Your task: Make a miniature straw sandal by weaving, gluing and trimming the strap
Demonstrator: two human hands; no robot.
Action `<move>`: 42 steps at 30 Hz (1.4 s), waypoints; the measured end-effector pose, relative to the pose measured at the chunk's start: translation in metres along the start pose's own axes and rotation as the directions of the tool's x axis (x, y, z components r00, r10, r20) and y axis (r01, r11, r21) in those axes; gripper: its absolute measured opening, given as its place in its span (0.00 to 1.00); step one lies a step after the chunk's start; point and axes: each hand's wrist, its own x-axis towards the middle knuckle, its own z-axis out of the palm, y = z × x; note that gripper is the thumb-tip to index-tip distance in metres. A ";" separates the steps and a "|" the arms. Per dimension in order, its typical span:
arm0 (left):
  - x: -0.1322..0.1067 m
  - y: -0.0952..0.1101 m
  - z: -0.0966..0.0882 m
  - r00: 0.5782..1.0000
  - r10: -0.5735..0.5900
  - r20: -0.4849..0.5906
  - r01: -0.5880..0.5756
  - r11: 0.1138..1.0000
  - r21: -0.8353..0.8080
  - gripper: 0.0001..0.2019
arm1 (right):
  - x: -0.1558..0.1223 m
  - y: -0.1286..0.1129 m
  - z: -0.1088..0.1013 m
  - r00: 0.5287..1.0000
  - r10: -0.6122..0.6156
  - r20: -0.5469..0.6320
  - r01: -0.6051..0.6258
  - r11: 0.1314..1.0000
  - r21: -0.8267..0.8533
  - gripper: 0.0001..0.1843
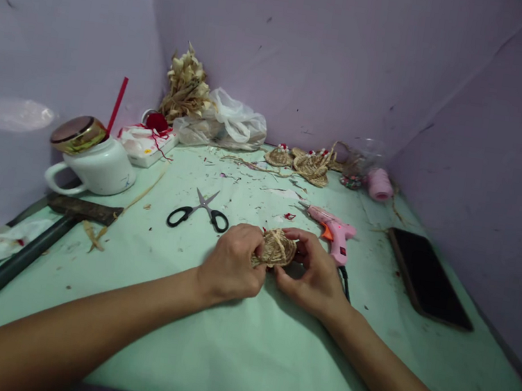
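Both of my hands hold a small woven straw piece point(277, 248) just above the pale green table point(230, 346). My left hand point(232, 263) is closed, pinching its left side. My right hand point(311, 270) has its fingers curled round the right side and underneath. Black-handled scissors point(199, 211) lie a little beyond my left hand. A pink glue gun point(333, 231) lies just past my right hand, its black cord running toward me under the wrist.
A dark phone point(427, 277) lies at the right. A white mug with a gold lid point(94, 159) and a long dark tool point(14, 258) sit at the left. At the back are straw pieces point(311, 164), a pink spool point(379, 185), a plastic bag point(230, 123) and dried husks point(186, 85). Purple walls enclose the table.
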 end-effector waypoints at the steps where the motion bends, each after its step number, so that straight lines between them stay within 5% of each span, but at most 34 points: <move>1: 0.000 0.000 0.000 1.000 -0.009 0.004 0.009 1.000 0.002 0.11 | 0.000 0.000 0.000 1.000 0.004 0.002 -0.005 1.000 0.001 0.25; 42: -0.002 0.001 -0.001 0.999 -0.031 0.012 0.031 0.999 0.027 0.13 | 0.001 -0.005 -0.002 1.000 0.017 -0.007 -0.017 1.000 -0.014 0.26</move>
